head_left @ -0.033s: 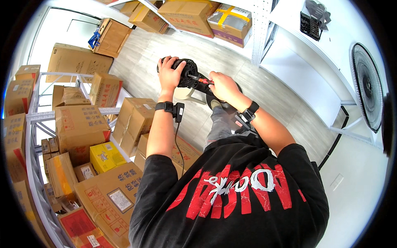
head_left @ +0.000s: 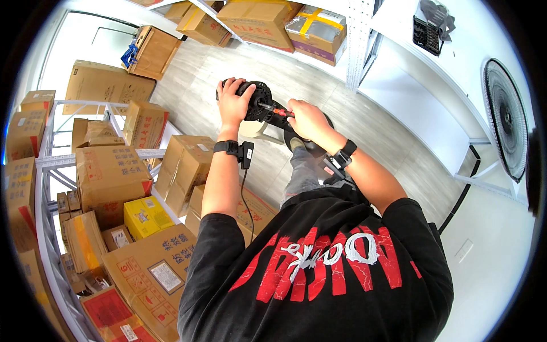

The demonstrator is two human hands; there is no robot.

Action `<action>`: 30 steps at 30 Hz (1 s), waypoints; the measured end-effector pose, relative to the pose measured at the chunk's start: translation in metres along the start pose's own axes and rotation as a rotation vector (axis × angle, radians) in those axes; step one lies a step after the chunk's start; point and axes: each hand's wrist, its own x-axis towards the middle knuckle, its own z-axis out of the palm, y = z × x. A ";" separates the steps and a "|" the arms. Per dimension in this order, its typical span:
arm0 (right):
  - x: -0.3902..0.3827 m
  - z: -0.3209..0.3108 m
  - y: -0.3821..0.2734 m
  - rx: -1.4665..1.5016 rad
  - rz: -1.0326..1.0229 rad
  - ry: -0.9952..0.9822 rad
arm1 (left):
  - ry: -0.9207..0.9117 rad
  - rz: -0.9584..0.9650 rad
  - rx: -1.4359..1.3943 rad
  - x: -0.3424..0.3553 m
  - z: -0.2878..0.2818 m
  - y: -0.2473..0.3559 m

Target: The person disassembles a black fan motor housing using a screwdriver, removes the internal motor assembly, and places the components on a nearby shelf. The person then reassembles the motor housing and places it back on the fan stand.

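A black fan's motor head (head_left: 261, 94), round with a ribbed face, is held up in front of me. My left hand (head_left: 231, 104) is closed around its left side, the thumb toward the face. In my right hand (head_left: 309, 121) is a screwdriver (head_left: 278, 110) with a red and black handle, gripped in bent fingers. Its shaft points left, with the tip at the middle of the motor's face; whether it sits in a screw is too small to tell. Behind my right hand, a dark rounded part shows near my foot. Both wrists wear black straps.
Shelves with many cardboard boxes (head_left: 114, 171) and a yellow box (head_left: 149, 216) stand at my left. A round black fan grille (head_left: 506, 119) leans at the right. A black tool case (head_left: 426, 35) lies on the white shelf. A cable (head_left: 246, 199) hangs from my left wrist.
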 end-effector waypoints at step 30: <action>-0.080 -0.078 0.032 0.054 0.079 0.207 | -0.080 0.176 0.019 0.012 0.001 -0.016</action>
